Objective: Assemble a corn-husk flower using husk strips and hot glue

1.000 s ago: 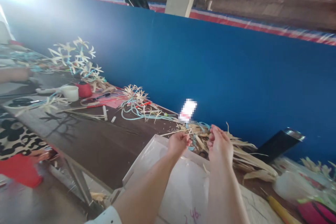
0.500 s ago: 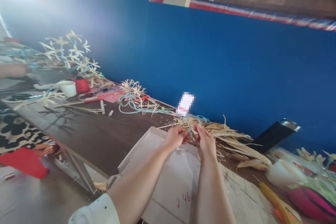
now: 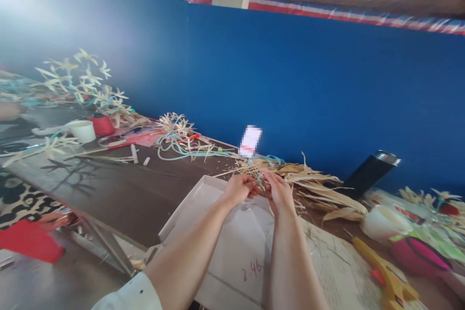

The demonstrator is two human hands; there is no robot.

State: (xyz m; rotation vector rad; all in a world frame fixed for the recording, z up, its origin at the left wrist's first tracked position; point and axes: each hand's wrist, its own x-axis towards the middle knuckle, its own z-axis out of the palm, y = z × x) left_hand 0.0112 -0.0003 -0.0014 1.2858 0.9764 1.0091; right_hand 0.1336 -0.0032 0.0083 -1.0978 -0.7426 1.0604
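My left hand (image 3: 240,190) and my right hand (image 3: 278,191) are close together above the far edge of an open white cardboard box (image 3: 214,225). Fingers and thumbs of both are closed in a pinch around a small light-blue piece (image 3: 260,179). Its shape is mostly hidden and too small to tell. Dried pale husk strips (image 3: 308,174) lie just behind and to the right of my right hand. Handwritten digits show on the box between my forearms.
A black flask (image 3: 370,172) lies tilted at right, near a white cup-like container (image 3: 385,224), a yellow glue gun (image 3: 381,269) and a magenta pouch (image 3: 421,256). Leftward are pale flowers (image 3: 87,77), a white cup (image 3: 83,131) and light-blue stems (image 3: 174,152). A blue partition (image 3: 308,72) stands behind.
The camera view has shifted slightly, so most things sit further left. Both hands stay together over the box, fingers still pinched round the light-blue piece.
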